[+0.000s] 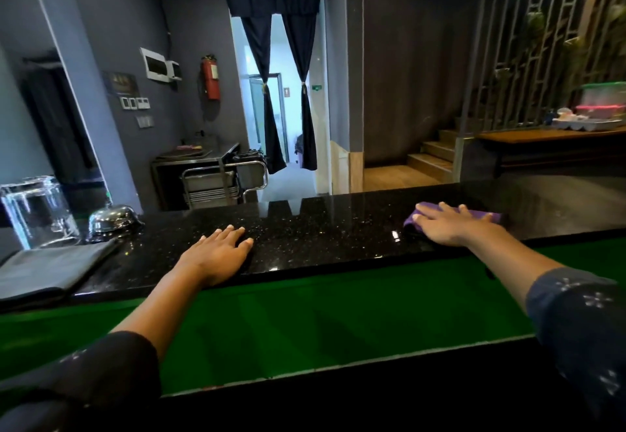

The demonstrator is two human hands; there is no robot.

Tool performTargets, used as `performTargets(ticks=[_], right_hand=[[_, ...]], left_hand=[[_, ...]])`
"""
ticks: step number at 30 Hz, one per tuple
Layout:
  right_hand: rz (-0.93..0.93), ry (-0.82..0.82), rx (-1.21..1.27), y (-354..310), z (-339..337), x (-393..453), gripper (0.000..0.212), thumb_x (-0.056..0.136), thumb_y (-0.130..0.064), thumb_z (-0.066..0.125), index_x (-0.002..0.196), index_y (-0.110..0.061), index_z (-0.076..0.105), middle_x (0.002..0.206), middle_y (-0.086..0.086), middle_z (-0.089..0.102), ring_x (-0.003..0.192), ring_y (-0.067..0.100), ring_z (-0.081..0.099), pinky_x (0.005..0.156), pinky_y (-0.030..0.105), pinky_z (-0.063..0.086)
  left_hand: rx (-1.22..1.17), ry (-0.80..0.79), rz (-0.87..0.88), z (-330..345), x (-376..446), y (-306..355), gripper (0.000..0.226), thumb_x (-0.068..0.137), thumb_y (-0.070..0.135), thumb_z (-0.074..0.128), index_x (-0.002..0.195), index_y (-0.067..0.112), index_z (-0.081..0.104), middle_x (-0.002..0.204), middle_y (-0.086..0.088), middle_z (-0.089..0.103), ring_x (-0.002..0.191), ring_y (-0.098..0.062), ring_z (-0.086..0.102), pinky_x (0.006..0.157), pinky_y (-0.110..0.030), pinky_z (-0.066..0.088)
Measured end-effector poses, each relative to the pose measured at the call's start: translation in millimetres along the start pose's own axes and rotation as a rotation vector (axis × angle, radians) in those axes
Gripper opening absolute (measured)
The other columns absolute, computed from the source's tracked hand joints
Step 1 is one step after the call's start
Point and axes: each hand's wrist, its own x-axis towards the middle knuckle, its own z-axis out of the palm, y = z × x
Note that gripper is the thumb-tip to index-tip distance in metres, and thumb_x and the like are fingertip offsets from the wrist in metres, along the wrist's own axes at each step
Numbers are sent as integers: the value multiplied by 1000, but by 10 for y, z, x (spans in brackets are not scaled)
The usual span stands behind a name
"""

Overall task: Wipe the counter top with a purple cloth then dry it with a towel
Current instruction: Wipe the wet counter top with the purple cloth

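wipe stage: your right hand (450,226) presses flat on the crumpled purple cloth (481,215), right part of the speckled black stone counter top (321,228); left hand (220,248) flat, empty; folded grey towel (47,267) untouched at left end, drying not begun.

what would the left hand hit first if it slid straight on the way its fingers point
The left hand lies flat on the counter top, fingers aimed at the far edge. That line looks bare; it would likely meet nothing before the edge.

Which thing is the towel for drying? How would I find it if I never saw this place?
Look along the black speckled counter top to its far left end, away from the right hand pressing the purple cloth. The towel lies there flat and folded, before the glass jug and silver bell. It is the only grey, soft thing.
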Motion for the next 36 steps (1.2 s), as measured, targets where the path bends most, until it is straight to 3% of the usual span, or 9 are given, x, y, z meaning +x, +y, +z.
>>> performTargets(ticks=[6,11,17,20,29,36], right_hand=[[-73,0,-14,-172,-45,29,57,98,-59,12,152,-42,5,163,3,-6,147,38,-7,109,69,-6],[-261,-32,3,47,-3,-142,56,97,-61,13,150,-46,4,163,-1,-6,148,34,-7,111,64,-8],[-379,-47,-13,420,6,-36,55,97,-62,16,149,-50,5,163,-7,-3,149,27,-5,112,61,-6],[-367,-52,-9,445,-46,167,56,97,-62,16,150,-48,4,163,-6,-4,149,28,-6,112,62,-6],[-227,-46,5,316,-180,671,57,97,-60,13,151,-44,2,163,1,-8,147,36,-9,112,66,-7],[-431,-51,-48,599,-63,256,54,95,-64,16,147,-53,5,162,-10,-3,149,25,-3,114,59,-4]], left_hand=[[-35,-12,-98,-28,-12,100,54,101,43,21,151,24,16,160,-2,8,147,-20,5,118,-44,2],[19,-19,-223,-25,-14,457,60,99,49,26,151,20,19,159,-7,10,146,-29,8,116,-50,6],[-3,-24,70,184,96,1600,61,98,49,26,151,20,18,160,-4,9,147,-21,5,117,-45,3],[3,-15,124,327,226,2021,62,98,51,21,152,19,12,160,-5,5,147,-19,2,117,-42,0],[-16,-2,106,328,272,2092,61,98,51,17,152,23,9,160,-3,2,147,-17,0,117,-38,-1],[31,-20,111,291,274,2082,60,99,48,19,151,18,11,159,-8,6,147,-21,4,119,-42,3]])
